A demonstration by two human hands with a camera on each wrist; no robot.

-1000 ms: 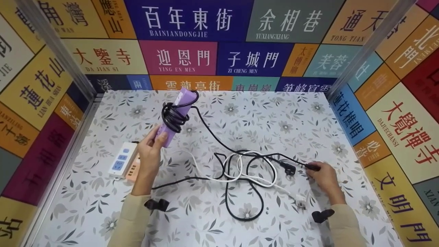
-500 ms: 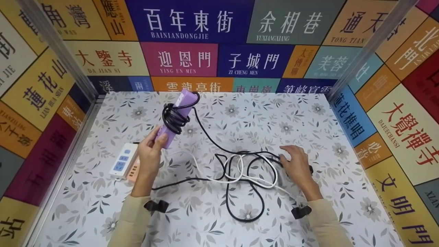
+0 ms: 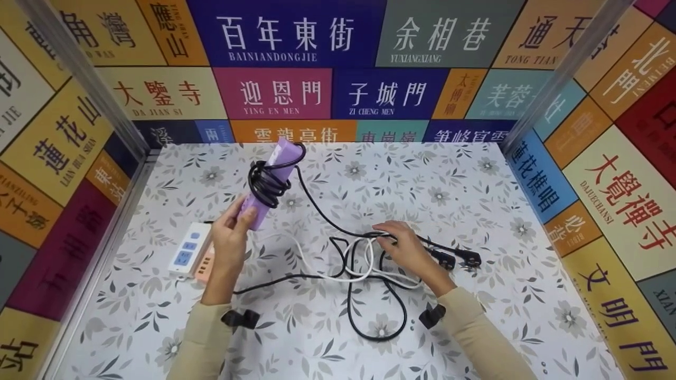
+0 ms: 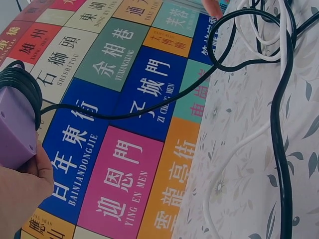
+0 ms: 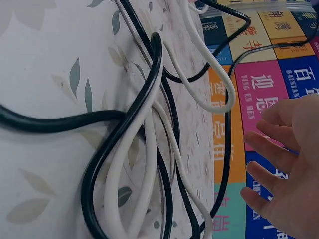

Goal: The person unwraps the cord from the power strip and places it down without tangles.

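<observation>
My left hand grips the lower end of a purple power strip, held up at a slant. Several turns of its black cord wrap around the strip's middle. From the upper end, a loose run of black cord drops to a tangle of black and white cords on the table. Over that tangle is my right hand, fingers relaxed and parted; the right wrist view shows nothing in its grasp. Beyond its wrist lie two black plugs, one outer plug and one partly covered plug.
A white power strip with blue sockets lies at left, beside an orange power strip partly behind my left wrist. A black cord loop spreads toward the front of the flower-patterned table. Sign-printed walls enclose the back and sides.
My right hand has let go of the black cord's plug end, which now lies on the table, and has moved left over the tangle. My left hand stays in place with the purple strip.
</observation>
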